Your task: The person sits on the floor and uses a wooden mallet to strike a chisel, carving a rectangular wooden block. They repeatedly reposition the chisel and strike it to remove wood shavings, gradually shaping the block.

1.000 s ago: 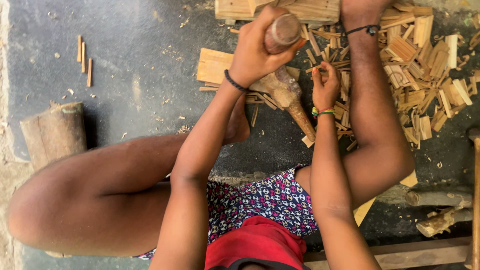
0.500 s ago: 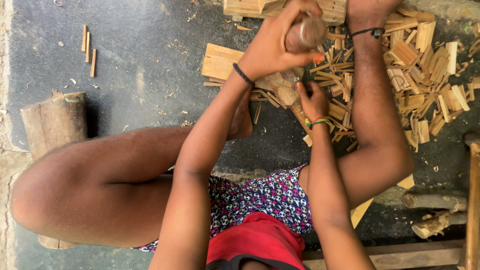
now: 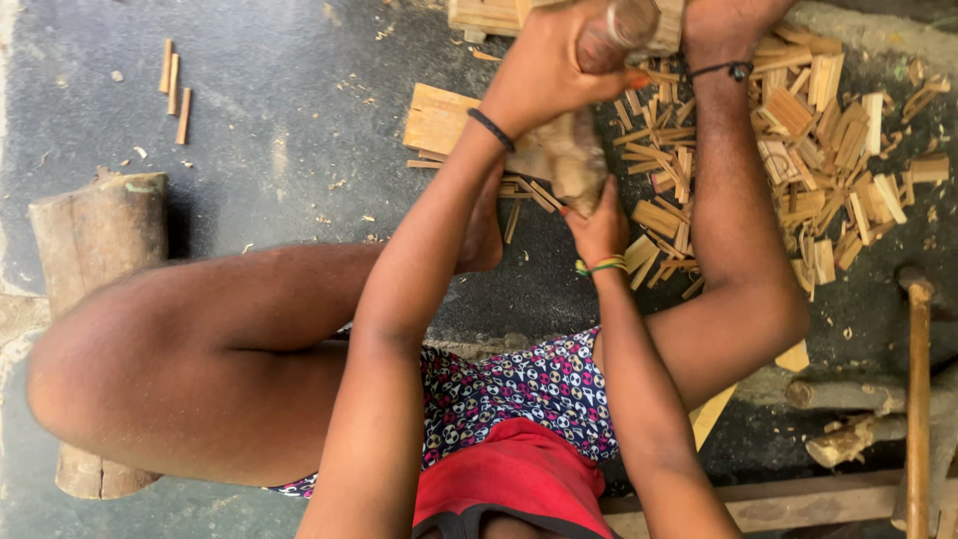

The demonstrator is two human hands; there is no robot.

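My left hand (image 3: 544, 75), with a black band on its wrist, is closed around a short round wooden club (image 3: 631, 22) near the top edge. Just below it a pale, blurred lump of wood (image 3: 571, 160) stands on the dark floor between my legs. My right hand (image 3: 599, 225), with green and yellow bracelets, grips the near end of that lump. Whether it also holds a blade or stick is hidden. Flat wooden offcuts (image 3: 436, 118) lie right beside the lump.
A heap of split wood sticks (image 3: 828, 150) covers the floor at upper right, around my right leg (image 3: 738, 250). A log stump (image 3: 95, 235) stands at left, behind my left thigh. Three thin sticks (image 3: 175, 85) lie upper left. A wooden handle (image 3: 918, 399) lies at right.
My left hand has carried the club up and to the right. My right hand has slid from beside the lump's far end down to its near end.
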